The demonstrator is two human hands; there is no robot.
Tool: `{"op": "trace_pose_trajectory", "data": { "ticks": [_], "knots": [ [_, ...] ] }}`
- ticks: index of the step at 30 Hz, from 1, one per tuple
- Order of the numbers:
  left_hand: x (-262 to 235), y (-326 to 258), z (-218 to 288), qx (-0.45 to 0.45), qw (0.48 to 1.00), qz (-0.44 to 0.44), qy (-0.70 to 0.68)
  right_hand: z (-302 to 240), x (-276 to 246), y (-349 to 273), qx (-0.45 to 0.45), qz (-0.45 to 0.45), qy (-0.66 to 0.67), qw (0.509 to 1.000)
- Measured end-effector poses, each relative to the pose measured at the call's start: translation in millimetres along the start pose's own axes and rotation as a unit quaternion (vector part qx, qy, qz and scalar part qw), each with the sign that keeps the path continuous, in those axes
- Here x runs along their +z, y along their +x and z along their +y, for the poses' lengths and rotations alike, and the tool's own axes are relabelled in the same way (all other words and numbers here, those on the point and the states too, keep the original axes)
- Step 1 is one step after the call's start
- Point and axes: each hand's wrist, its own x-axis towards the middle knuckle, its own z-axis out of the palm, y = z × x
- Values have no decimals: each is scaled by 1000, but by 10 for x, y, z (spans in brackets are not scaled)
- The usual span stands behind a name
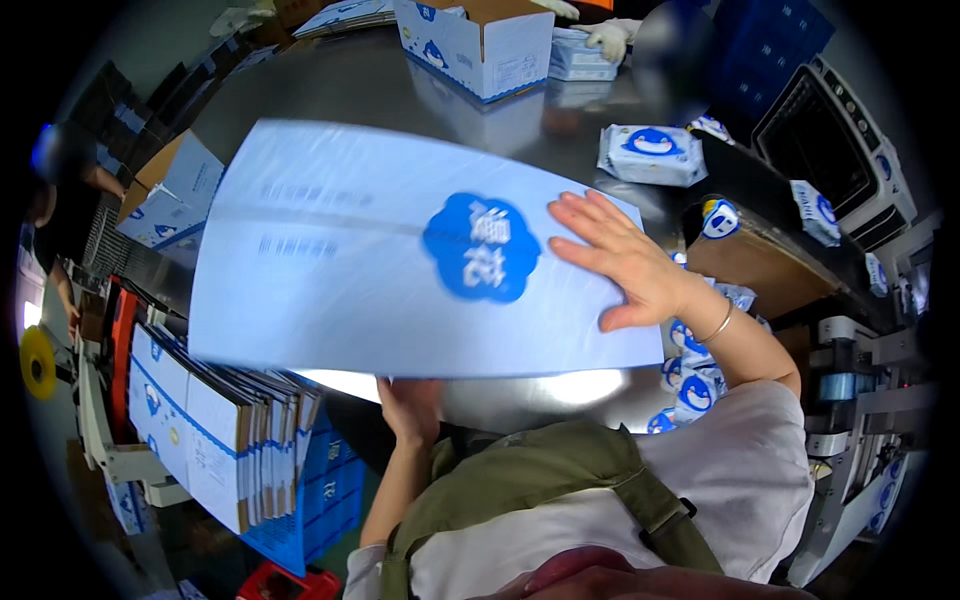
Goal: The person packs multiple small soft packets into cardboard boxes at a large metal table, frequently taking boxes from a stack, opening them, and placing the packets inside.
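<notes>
A white cardboard carton point(330, 300) with a blue scalloped emblem spreads across the middle of the head view, its broad face toward me and slightly blurred. My right hand point(628, 262) lies on its right end, fingers stretched out and apart. At the near edge, my left hand point(408, 405) holds the carton from below; its fingertips are hidden behind the cardboard. How far the carton is folded or opened out I cannot tell.
Flattened cartons point(215, 420) stand stacked at lower left. Beyond lie an open carton point(475, 50) and a white packet point(652, 155) on the metal table point(330, 85). Several packets point(695, 390) lie right of me. A co-worker's gloved hand point(608, 38) touches packs. A monitor point(825, 140) stands far right.
</notes>
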Motion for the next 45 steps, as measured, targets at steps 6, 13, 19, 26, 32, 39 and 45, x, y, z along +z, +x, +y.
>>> {"op": "trace_pose_trajectory", "data": {
  "ticks": [6,13,19,26,32,39,45],
  "knots": [
    [911,250,916,423,814,-182,353,86,847,-23,73,205,209,954],
    [2385,-122,1388,413,396,-143,808,-757,1529,426,111,83,308,941],
    [2114,-139,1035,207,381,-231,871,-652,197,1147,-9,216,-105,971],
    [1454,432,2345,367,220,-81,900,-175,277,889,-8,26,-51,998],
    [931,787,2641,121,443,42,887,92,1720,116,34,119,-110,986],
    [948,947,2715,139,417,72,895,-158,1218,681,161,-46,80,983],
    [1162,1114,2587,173,438,65,880,505,1704,1353,114,7,-99,989]
  ]
}}
